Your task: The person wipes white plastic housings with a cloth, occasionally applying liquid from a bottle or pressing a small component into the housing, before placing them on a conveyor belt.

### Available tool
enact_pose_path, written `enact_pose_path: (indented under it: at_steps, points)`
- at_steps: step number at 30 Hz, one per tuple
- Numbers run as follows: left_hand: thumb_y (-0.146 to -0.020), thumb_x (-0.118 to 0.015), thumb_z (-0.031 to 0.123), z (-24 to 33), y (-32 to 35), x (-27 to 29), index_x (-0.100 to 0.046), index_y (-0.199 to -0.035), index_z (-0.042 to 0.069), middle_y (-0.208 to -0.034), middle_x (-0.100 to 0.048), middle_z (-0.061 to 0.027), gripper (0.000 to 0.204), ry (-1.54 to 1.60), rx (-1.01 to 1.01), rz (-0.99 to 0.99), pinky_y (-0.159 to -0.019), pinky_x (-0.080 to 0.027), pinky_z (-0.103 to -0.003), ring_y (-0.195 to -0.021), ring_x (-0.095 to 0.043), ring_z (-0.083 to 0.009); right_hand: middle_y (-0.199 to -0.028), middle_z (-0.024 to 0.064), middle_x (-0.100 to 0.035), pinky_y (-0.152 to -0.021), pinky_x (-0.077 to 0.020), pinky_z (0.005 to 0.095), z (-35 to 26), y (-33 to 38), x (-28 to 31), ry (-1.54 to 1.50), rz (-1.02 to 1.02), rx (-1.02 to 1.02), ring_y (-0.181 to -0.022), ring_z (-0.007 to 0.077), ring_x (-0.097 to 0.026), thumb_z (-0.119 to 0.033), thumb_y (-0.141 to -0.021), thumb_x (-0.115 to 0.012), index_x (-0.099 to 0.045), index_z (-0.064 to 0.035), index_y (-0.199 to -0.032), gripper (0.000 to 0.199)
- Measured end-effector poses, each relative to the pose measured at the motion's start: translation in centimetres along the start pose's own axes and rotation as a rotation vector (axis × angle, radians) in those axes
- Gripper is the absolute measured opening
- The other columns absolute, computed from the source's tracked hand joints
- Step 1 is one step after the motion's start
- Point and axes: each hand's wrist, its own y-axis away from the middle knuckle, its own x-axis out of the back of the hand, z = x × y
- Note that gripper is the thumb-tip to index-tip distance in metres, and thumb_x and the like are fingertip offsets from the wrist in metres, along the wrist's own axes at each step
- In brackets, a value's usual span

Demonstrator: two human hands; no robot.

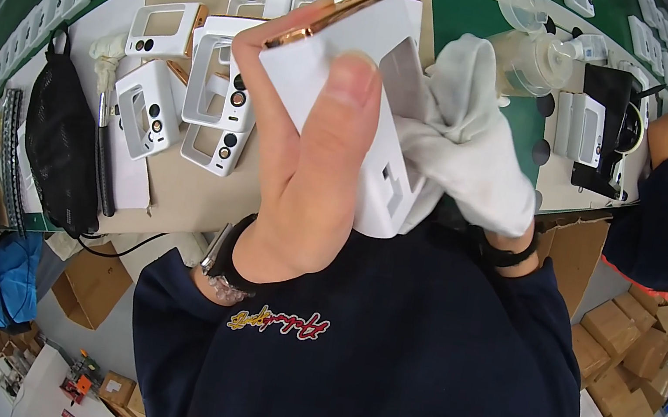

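Observation:
My left hand (pixel 312 178) is closed round a white plastic housing (pixel 373 29), holding it up and tilted close in front of my chest. The thumb presses on its white side, and a shiny gold-coloured strip runs along its upper end. An oblong opening and a small square cutout show on the housing. Against its right side bunches a white cloth (pixel 475 131), wrapped over my right hand. Only the right wrist (pixel 514 255) with a black band shows plainly; the fingers are hidden in the cloth.
Several similar white frames (pixel 220 83) lie on the table at the left, beside a black mesh pouch (pixel 63 137). Clear plastic containers (pixel 528 62) and a black stand (pixel 609 135) are at the right. Two co-workers sit at either side; cardboard boxes (pixel 624 323) pile up at the lower right.

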Motion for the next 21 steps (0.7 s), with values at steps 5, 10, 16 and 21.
enact_pose_path:
  at_steps: [5,10,16,21]
  points:
    - [-0.086,-0.035,0.044,-0.1,-0.7,-0.2,-0.041,-0.115,0.000,-0.104,-0.051,-0.0124,0.053,-0.031,-0.084,0.051,-0.078,-0.037,-0.031,-0.091,-0.048,-0.0184,-0.072,0.0075,-0.057,-0.038,-0.0392,0.0203,-0.8,0.1,0.3,-0.311,-0.122,-0.177,-0.045,0.0088,-0.051,-0.016,-0.079,-0.057,-0.052,0.0016,-0.088,0.021]
    - [-0.087,-0.034,0.043,-0.7,-1.5,1.5,-0.035,-0.120,0.000,-0.106,-0.050,-0.0126,0.054,-0.099,-0.054,-0.132,-0.079,-0.037,-0.030,-0.089,-0.048,-0.0193,-0.075,0.0090,-0.059,-0.038,-0.0396,0.0200,-0.8,0.4,1.0,-0.632,-0.245,-0.360,-0.046,0.0088,-0.052,-0.014,-0.079,-0.057,-0.053,0.0030,-0.094,0.023]
    - [-0.088,-0.037,0.037,-0.7,-1.2,0.1,-0.023,-0.126,0.004,-0.103,-0.051,-0.0103,0.053,-0.228,-0.095,-0.149,-0.080,-0.040,-0.028,-0.091,-0.050,-0.0166,-0.079,0.0087,-0.058,-0.047,-0.0408,0.0225,-1.9,1.4,0.0,-0.364,-0.154,-0.275,-0.055,0.0118,-0.052,-0.018,-0.078,-0.056,-0.050,0.0027,-0.101,0.032]
    - [-0.087,-0.033,0.045,0.8,-2.1,1.3,-0.022,-0.128,0.002,-0.120,-0.042,-0.0206,0.060,0.085,0.194,-0.396,-0.087,-0.042,-0.040,-0.108,-0.046,-0.0324,-0.084,0.0080,-0.054,-0.059,-0.0421,0.0257,-2.1,1.9,-0.3,0.029,-0.023,-0.100,-0.067,0.0156,-0.051,-0.025,-0.077,-0.055,-0.047,0.0021,-0.109,0.043]
